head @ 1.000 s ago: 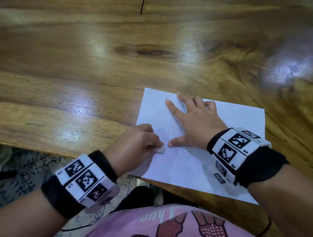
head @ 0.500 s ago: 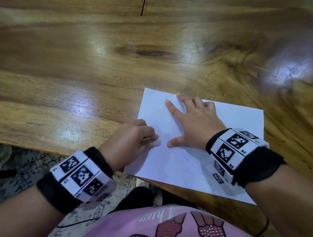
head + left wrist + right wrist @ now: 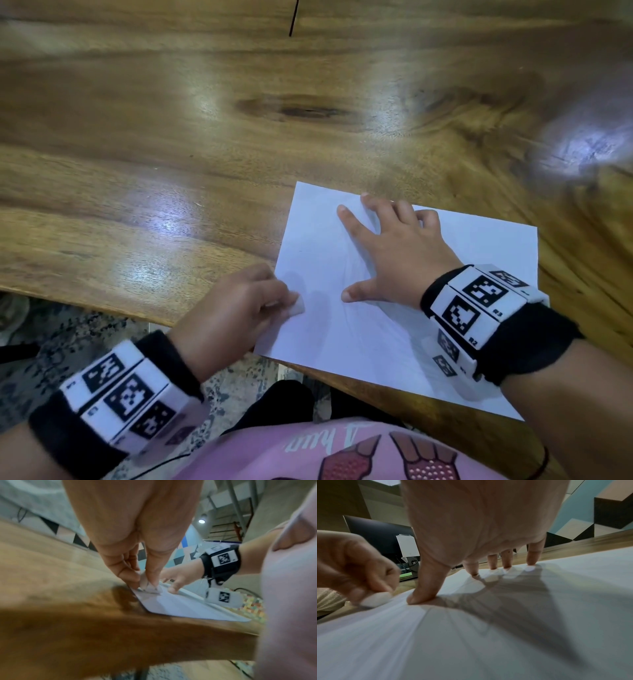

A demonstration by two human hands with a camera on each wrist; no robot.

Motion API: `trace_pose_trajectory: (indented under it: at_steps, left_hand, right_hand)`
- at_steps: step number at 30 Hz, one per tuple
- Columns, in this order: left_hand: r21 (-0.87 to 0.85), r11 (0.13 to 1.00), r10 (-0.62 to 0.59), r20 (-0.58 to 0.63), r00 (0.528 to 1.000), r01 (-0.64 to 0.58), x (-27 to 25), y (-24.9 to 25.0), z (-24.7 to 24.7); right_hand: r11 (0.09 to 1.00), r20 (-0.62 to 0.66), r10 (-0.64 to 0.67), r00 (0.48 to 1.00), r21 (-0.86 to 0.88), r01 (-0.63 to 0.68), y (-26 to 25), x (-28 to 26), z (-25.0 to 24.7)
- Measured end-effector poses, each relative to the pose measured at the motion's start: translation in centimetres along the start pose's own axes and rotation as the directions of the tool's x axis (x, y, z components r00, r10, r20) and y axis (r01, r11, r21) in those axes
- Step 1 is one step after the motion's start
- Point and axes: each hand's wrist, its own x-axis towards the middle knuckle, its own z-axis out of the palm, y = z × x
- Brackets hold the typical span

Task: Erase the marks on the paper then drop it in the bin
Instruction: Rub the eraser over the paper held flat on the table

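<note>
step: erasing | your left hand pinches eraser, now slid back to paper left edge | right hand spread, pinning sheet | bin drop pending

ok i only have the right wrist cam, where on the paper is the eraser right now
Observer: In the head view the left hand pinches the eraser just inside the left edge of the paper, toward the near corner.
Operator: and where does the right hand sit
Observer: The right hand is spread on the far-left part, fingertips by the far edge, thumb toward the middle.
Operator: bin in sight
Observer: No, none in any view; only the wooden table around the paper.
</note>
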Motion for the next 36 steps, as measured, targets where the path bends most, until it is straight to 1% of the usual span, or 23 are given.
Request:
trace_pose_trajectory:
  at_steps: [4, 6, 7, 8, 11, 13, 14, 18, 22, 24, 27, 29, 31, 33, 35, 36]
  left_hand:
    - [-0.080, 0.996, 0.047, 0.147, 0.988, -0.035, -2.3, 0.9, 0.9]
    - [-0.105, 0.994, 0.058, 0.191, 0.980, -0.038, -2.3, 1.1, 0.8]
    - [-0.113, 0.993, 0.056, 0.186, 0.981, -0.035, -1.7, 1.2, 0.5]
    - [-0.107, 0.993, 0.057, 0.154, 0.986, -0.041, -0.7, 1.3, 0.3]
    - [-0.023, 0.997, 0.068, -0.001, 0.998, -0.068, 3.0, 1.6, -0.1]
    - [0.023, 0.998, 0.067, -0.020, 0.998, -0.067, 4.1, 2.1, 0.1]
    - [0.029, 0.997, 0.071, -0.004, 0.997, -0.071, 3.9, 2.2, 0.2]
    - [0.035, 0.998, 0.050, 0.146, 0.988, -0.056, 0.4, 2.7, 0.9]
    - [0.053, 0.998, 0.006, 0.164, 0.986, -0.015, -0.6, 2.9, 1.2]
    - [0.076, 0.997, -0.012, 0.173, 0.985, -0.001, -0.5, 2.9, 1.3]
    - [0.115, 0.993, -0.038, 0.184, 0.982, 0.017, -0.3, 3.1, 1.1]
    - [0.158, 0.987, -0.059, 0.205, 0.977, 0.027, 0.1, 3.3, 0.9]
    - [0.188, 0.982, -0.072, 0.231, 0.970, 0.028, 0.8, 3.7, 0.6]
    - [0.199, 0.979, -0.099, 0.300, 0.949, 0.039, 1.9, 4.4, -0.1]
    - [0.216, 0.976, -0.113, 0.371, 0.922, 0.033, 3.7, 4.9, -1.0]
    - [0.202, 0.978, -0.124, 0.380, 0.917, 0.049, 5.0, 5.0, -1.5]
  right_hand:
    - [1.000, 0.000, -0.001, 1.000, 0.007, 0.001, 0.0, 0.0, 0.0]
    - [1.000, -0.004, -0.004, 1.000, 0.010, 0.004, -0.1, 0.0, 0.0]
    - [1.000, -0.007, -0.004, 1.000, 0.010, 0.004, -0.1, 0.0, 0.0]
    - [1.000, -0.009, -0.003, 1.000, 0.011, 0.003, 0.0, 0.0, 0.0]
    - [1.000, -0.008, -0.003, 1.000, 0.020, 0.003, -0.1, -0.1, 0.0]
    - [0.999, -0.008, -0.006, 1.000, 0.032, 0.006, -0.1, -0.1, -0.1]
    - [0.999, -0.007, -0.007, 1.000, 0.039, 0.007, 0.0, -0.1, -0.1]
    - [0.999, -0.015, -0.014, 1.000, 0.050, 0.015, 0.0, -0.1, -0.1]
    - [0.989, -0.013, -0.023, 1.000, 0.147, 0.025, 0.8, -0.5, -0.4]
    - [0.977, 0.010, -0.003, 1.000, 0.213, 0.001, 2.2, -1.1, -0.5]
    - [0.969, 0.015, 0.048, 0.999, 0.242, -0.050, 4.1, -2.4, -0.3]
    - [0.972, -0.004, 0.047, 0.999, 0.232, -0.045, 4.6, -2.8, -0.2]
    - [0.974, -0.017, 0.019, 1.000, 0.228, -0.015, 4.3, -2.9, -0.2]
    - [0.977, -0.022, 0.004, 1.000, 0.214, 0.000, 3.6, -2.8, -0.1]
    - [0.982, -0.034, 0.020, 0.999, 0.186, -0.013, 3.1, -2.6, 0.0]
    - [0.985, -0.040, 0.028, 0.999, 0.171, -0.021, 3.0, -2.5, 0.0]
